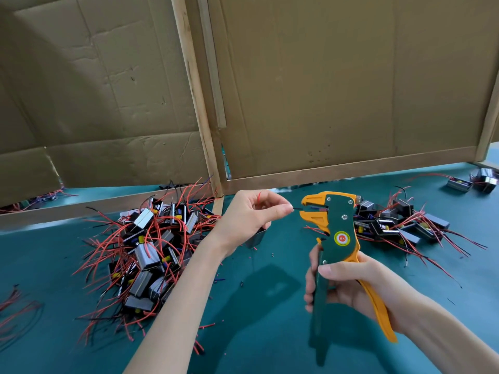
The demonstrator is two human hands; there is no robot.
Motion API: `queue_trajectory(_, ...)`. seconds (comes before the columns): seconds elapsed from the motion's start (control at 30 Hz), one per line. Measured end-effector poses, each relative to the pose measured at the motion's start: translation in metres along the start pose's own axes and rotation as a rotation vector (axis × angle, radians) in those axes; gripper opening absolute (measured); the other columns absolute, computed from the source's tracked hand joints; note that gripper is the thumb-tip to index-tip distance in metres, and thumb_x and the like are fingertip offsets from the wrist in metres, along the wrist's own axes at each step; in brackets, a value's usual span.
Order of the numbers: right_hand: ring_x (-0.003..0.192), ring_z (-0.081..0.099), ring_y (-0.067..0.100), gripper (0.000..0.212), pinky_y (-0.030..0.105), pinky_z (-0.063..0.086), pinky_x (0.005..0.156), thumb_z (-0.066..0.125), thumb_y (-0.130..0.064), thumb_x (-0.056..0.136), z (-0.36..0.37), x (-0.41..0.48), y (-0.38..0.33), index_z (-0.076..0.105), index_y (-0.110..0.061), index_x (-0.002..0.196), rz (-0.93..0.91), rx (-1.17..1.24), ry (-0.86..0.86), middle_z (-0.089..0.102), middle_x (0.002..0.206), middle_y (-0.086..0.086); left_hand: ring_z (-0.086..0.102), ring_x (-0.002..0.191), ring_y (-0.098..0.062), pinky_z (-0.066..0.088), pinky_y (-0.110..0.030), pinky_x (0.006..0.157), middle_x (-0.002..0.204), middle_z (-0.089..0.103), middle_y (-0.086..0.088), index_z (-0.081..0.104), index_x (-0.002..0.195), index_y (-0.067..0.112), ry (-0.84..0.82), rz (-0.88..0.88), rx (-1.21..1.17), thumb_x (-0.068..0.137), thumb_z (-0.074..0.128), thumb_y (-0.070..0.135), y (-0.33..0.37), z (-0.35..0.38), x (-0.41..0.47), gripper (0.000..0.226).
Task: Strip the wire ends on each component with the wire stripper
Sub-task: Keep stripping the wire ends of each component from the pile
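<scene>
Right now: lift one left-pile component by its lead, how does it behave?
Likely snags: red leads in the left pile cross and tangle, so neighbours may drag along. Leads look floppy, curving every way. The blocky body probably dangles, like the component below the left hand.

Tabletop (256,333): teal mat surface.

Left of centre: large pile of components (151,252), metal-clad black blocks heaped together, red leads tangled and splaying outward over the mat.

Right: smaller pile (399,225) of the same parts, with red and black leads trailing toward the near edge.

Far right corner: small group (472,182) of a few more blocks, well apart from the smaller pile.

Left edge: loose red wires (16,311), partly out of view.

Between the piles: short wire scraps (208,325) and tiny bits scattered on the mat.

Back: wood-framed cardboard panels (337,103) stand upright on the tabletop.
</scene>
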State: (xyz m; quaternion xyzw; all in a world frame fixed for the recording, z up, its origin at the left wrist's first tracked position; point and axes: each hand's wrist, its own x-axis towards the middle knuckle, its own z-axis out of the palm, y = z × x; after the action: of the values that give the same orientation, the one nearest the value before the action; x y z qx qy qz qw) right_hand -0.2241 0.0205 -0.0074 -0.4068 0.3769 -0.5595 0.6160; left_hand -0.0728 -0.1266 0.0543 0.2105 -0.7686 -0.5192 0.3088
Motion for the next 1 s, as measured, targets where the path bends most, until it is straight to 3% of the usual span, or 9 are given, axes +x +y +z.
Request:
queue_trajectory(0.2,0.080,0.065,0.043,0.036,0.050,0.054,0.074,0.089,-0.018,0.063,0.000,0.000,0.001,0.065,-0.005,0.086,-0.009,-0.038,-0.008,0.063,0.086,0.030,0.043,0.053,-0.010,0.038,-0.019,0.056,0.067,0.057,0.001,0.071,0.077,0.017,-0.047,-0.022,0.015,0.084,0.072,0.015,0.002,0.002,-0.001,0.007)
queue_trajectory(0.43,0.073,0.063,0.041,0.036,0.051,0.054,0.072,0.089,-0.021,0.064,0.002,-0.001,0.001,0.063,-0.004,0.083,-0.005,-0.076,0.028,0.061,0.078,0.028,0.042,0.053,-0.008,0.039,-0.015,0.055,0.060,0.058,0.013,0.070,0.080,0.015,-0.093,-0.014,0.030,0.086,0.070,0.015,0.002,0.000,-0.002,0.006)
queue_trajectory(0.63,0.055,0.057,0.034,0.038,0.042,0.052,0.056,0.090,-0.027,0.056,0.014,-0.008,0.002,0.062,-0.008,0.074,0.022,-0.115,0.167,0.055,0.064,0.023,0.040,0.053,-0.007,0.037,-0.014,0.056,0.067,0.059,0.010,0.069,0.082,0.014,-0.131,-0.013,0.010,0.088,0.068,0.015,0.002,-0.001,-0.001,0.006)
queue_trajectory(0.87,0.040,0.043,0.024,0.042,0.026,0.040,0.040,0.080,-0.039,0.054,0.023,-0.006,0.007,0.048,-0.013,0.057,0.002,-0.108,0.332,0.043,0.051,0.012,0.037,0.063,-0.009,0.041,-0.019,0.065,0.091,0.066,-0.003,0.047,0.090,0.010,-0.298,-0.099,-0.341,0.102,0.033,0.007,-0.007,0.003,-0.003,0.019)
queue_trajectory(1.0,0.057,0.059,0.035,0.027,0.043,0.054,0.055,0.079,-0.018,0.057,0.014,0.000,0.003,0.061,-0.005,0.073,-0.008,0.085,0.249,0.056,0.067,0.022,0.048,0.064,-0.009,0.043,-0.021,0.070,0.073,0.066,0.003,0.050,0.087,0.011,-0.205,-0.109,-0.229,0.105,0.028,0.016,-0.020,0.011,0.001,0.029)
